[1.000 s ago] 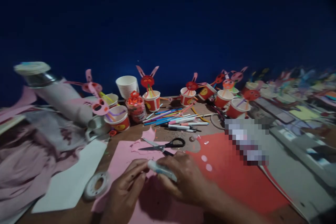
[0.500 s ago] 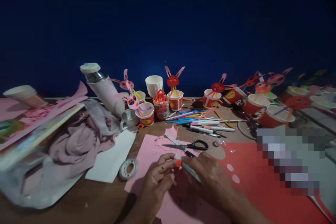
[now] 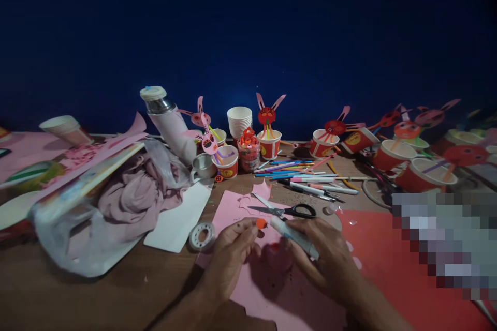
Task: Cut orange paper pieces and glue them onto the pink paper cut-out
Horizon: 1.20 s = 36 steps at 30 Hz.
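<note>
Lower centre of frame: left hand [image 3: 229, 257], fingers pinched together on a small orange round cap [image 3: 261, 224]. Right hand [image 3: 328, 261], fingers clamped around a white plastic tube [image 3: 294, 234], its tip just beside the cap. Both are over a pink paper sheet [image 3: 272, 292] on the brown wooden tabletop [image 3: 97, 295]. Black-handled scissors [image 3: 285, 211] lie just above; a white tape roll [image 3: 202, 236] lies left.

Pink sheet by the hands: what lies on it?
On the pink sheet, black-handled scissors lie near its far edge. The left hand, pinching an orange cap, and right hand, holding a white tube, cover its middle; anything beneath is hidden.
</note>
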### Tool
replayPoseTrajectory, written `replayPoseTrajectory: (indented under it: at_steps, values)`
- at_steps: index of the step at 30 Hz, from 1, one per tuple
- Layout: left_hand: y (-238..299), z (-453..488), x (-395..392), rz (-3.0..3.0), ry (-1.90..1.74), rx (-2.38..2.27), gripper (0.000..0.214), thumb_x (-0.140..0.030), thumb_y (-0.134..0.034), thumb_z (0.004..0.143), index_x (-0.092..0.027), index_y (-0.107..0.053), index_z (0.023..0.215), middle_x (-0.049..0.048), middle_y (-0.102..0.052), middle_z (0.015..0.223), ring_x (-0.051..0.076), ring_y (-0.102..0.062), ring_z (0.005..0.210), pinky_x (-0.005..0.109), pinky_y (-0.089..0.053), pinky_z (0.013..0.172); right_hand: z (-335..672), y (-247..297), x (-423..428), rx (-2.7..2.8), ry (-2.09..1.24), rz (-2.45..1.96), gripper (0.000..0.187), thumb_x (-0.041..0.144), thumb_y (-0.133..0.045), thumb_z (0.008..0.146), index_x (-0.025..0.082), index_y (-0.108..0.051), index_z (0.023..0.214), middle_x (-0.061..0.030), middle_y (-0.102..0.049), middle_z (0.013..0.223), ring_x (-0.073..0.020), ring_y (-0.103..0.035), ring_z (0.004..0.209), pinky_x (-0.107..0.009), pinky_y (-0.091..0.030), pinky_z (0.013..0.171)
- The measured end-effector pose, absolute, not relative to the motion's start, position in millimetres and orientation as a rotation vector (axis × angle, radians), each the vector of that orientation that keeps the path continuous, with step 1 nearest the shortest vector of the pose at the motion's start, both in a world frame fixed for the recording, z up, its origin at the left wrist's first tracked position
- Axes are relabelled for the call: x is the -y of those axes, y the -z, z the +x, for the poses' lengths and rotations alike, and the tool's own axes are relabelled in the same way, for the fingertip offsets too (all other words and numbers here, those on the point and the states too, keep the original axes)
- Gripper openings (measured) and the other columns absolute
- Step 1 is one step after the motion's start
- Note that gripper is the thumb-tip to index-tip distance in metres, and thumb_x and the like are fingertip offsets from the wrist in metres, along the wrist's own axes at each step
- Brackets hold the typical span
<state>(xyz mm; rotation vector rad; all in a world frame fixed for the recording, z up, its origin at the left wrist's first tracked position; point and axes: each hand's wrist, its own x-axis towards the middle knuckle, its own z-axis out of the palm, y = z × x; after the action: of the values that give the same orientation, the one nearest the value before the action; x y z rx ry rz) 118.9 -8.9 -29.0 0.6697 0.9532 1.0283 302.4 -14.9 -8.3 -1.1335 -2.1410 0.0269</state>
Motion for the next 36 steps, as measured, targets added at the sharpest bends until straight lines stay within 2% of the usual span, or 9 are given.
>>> replayPoseTrajectory:
  at_steps: [4, 7, 12, 17, 22, 28, 36]
  values:
    - [33.8, 117.6, 10.7, 0.911, -1.051, -1.033, 0.025, -0.035, -0.059, 0.076, -0.014, -0.064, 0.089, 0.0016, -0.057, 0.076, 0.008, -0.047, 0.058, 0.021, -0.036, 0.055, 299.7, 8.6, 19.2, 2.163, -0.082, -1.141, 0.019, 0.019, -0.049, 0.079, 0.017, -0.056, 0.096, -0.0074, -0.066, 0.077, -0.0190, -0.060, 0.065, -0.031, -0.047, 0.058]
    - [32.2, 117.9, 12.4, 1.102, -1.061, -1.085, 0.022, -0.031, -0.056, 0.078, -0.014, -0.065, 0.089, 0.0028, -0.058, 0.080, 0.010, -0.049, 0.064, 0.022, -0.039, 0.058, 297.8, 10.1, 19.4, 2.194, -0.092, -1.126, 0.021, 0.018, -0.050, 0.079, 0.018, -0.055, 0.098, -0.0070, -0.066, 0.077, -0.0197, -0.060, 0.065, -0.032, -0.047, 0.058]
    - [28.7, 119.2, 14.3, 1.355, -1.085, -1.074, 0.020, -0.026, -0.052, 0.080, -0.016, -0.065, 0.090, 0.0056, -0.060, 0.089, 0.017, -0.055, 0.085, 0.026, -0.044, 0.072, 296.9, 11.1, 19.1, 2.211, -0.101, -1.115, 0.022, 0.018, -0.050, 0.079, 0.019, -0.055, 0.100, -0.0058, -0.065, 0.076, -0.0187, -0.058, 0.064, -0.030, -0.045, 0.057]
    - [29.7, 119.1, 14.8, 1.523, -1.112, -1.084, 0.018, -0.020, -0.050, 0.080, -0.016, -0.064, 0.090, 0.0056, -0.060, 0.088, 0.016, -0.056, 0.083, 0.025, -0.045, 0.070, 297.0, 11.8, 21.0, 2.211, -0.115, -1.120, 0.022, 0.018, -0.050, 0.079, 0.019, -0.056, 0.099, -0.0060, -0.064, 0.075, -0.0179, -0.058, 0.065, -0.029, -0.045, 0.059]
    - [32.2, 119.2, 15.3, 1.606, -1.136, -1.085, 0.020, -0.016, -0.049, 0.080, -0.017, -0.065, 0.092, 0.0057, -0.061, 0.090, 0.017, -0.057, 0.086, 0.027, -0.045, 0.076, 296.9, 10.6, 19.4, 2.190, -0.139, -1.134, 0.019, 0.017, -0.049, 0.078, 0.018, -0.058, 0.095, -0.0057, -0.064, 0.073, -0.0180, -0.058, 0.064, -0.029, -0.045, 0.058]
    - [33.2, 120.5, 15.0, 1.551, -1.148, -1.070, 0.023, -0.016, -0.048, 0.081, -0.018, -0.066, 0.094, 0.0060, -0.061, 0.092, 0.017, -0.057, 0.088, 0.026, -0.046, 0.075, 297.2, 8.9, 20.3, 2.163, -0.157, -1.154, 0.019, 0.018, -0.047, 0.079, 0.019, -0.058, 0.094, -0.0056, -0.066, 0.075, -0.0168, -0.060, 0.063, -0.027, -0.045, 0.057]
    - [34.2, 120.0, 15.4, 1.438, -1.105, -1.033, 0.026, -0.016, -0.047, 0.080, -0.020, -0.066, 0.097, 0.0055, -0.059, 0.093, 0.016, -0.055, 0.085, 0.024, -0.047, 0.070, 297.1, 12.4, 19.8, 2.167, -0.263, -1.225, 0.018, 0.018, -0.048, 0.079, 0.019, -0.058, 0.093, -0.0062, -0.066, 0.073, -0.0192, -0.060, 0.063, -0.030, -0.045, 0.057]
